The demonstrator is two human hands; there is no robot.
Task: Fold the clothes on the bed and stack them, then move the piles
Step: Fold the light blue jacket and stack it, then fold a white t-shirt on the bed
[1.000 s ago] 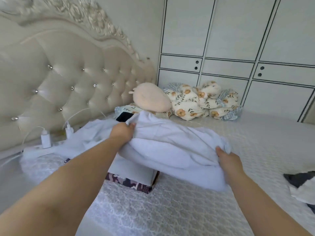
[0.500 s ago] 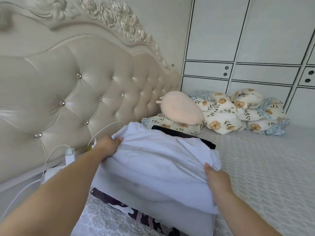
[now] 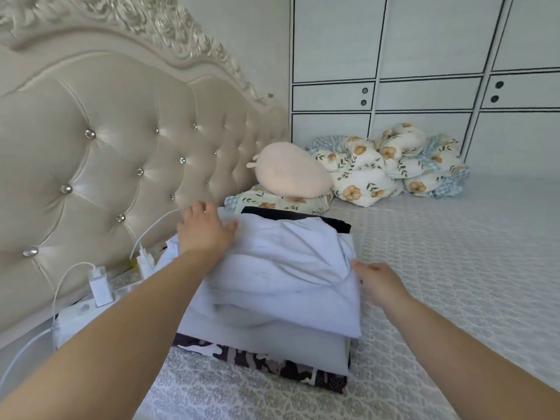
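Both hands have let go; the white garment point(image 3: 281, 268) now lies atop the pile on the bed point(image 3: 439, 268).
Soft, limp cotton: I'd lift by its folded edges. My left hand point(image 3: 203, 231) presses flat, fingers spread; right hand point(image 3: 378, 283) rests loose beside it.

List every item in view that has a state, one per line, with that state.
White garment: folded, top of the pile.
Grey garment: folded, beneath it.
Camouflage garment: folded, bottom of the pile.
Left hand: open, flat on the white garment.
Right hand: open, at the white garment's right edge.
Charger: plugged into the power strip.
Floral quilt: bunched up.
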